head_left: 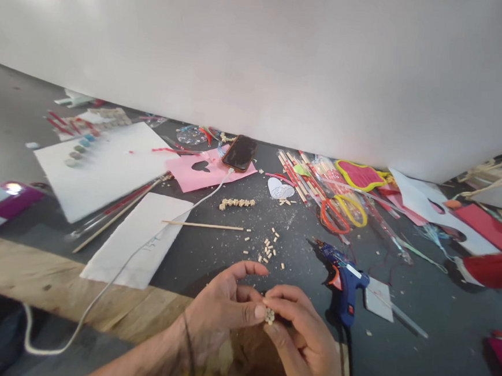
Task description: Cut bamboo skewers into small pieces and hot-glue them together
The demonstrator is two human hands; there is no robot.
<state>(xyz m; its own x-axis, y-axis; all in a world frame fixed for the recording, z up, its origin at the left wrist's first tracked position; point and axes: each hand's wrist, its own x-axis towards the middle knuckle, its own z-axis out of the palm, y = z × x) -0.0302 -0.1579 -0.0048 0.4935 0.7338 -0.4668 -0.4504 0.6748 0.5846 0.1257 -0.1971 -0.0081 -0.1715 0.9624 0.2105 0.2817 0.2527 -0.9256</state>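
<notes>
My left hand [228, 308] and my right hand [302, 337] meet at the table's front edge. Between their thumbs and fingertips they hold a small cluster of cut wooden pieces [269, 315], round ends showing. The left index finger is raised and curved above it. Beyond the hands, several short wooden pieces [269, 249] lie scattered on the dark table [211, 254]. A thin wooden stick [207, 225] lies to their left, and a row of joined wooden clusters [236, 203] sits behind it. The blue glue gun [344, 279] rests to the right of my hands.
A phone [240, 153] with a white cable [127, 262] lies on pink paper [195, 169]. White sheets [105, 165] cover the left. Scissors [336, 215], wrapped sticks [298, 171] and coloured paper [489, 228] fill the back right. A black cord runs from the glue gun over the front edge.
</notes>
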